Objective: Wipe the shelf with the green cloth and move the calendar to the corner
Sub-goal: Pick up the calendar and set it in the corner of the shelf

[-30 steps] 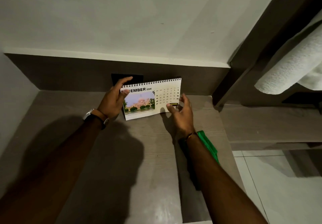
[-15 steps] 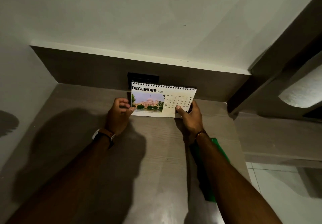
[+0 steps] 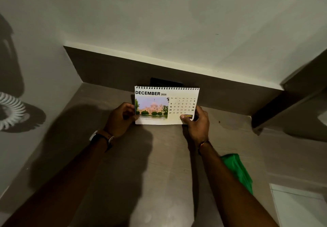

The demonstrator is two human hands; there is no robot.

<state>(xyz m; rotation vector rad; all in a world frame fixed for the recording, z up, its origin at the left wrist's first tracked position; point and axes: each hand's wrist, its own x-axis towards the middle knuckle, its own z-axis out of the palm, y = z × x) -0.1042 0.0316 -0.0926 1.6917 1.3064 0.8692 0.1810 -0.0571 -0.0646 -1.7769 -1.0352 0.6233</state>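
Note:
A spiral-bound desk calendar (image 3: 166, 103) showing December 2026 stands upright near the back of the grey-brown shelf (image 3: 159, 165). My left hand (image 3: 122, 119) grips its left edge and my right hand (image 3: 196, 124) pinches its lower right corner, thumb on the front. The green cloth (image 3: 238, 170) lies on the shelf near its right edge, partly hidden behind my right forearm.
A dark backsplash strip (image 3: 109, 67) runs along the back wall, with a black socket plate (image 3: 164, 82) just behind the calendar. The left wall (image 3: 35, 85) meets the shelf in a corner at the back left. A dark vertical panel (image 3: 290, 99) bounds the right side.
Both hands have closed onto the calendar's lower corners and it now faces me squarely. The view has shifted, showing more of the left wall and corner.

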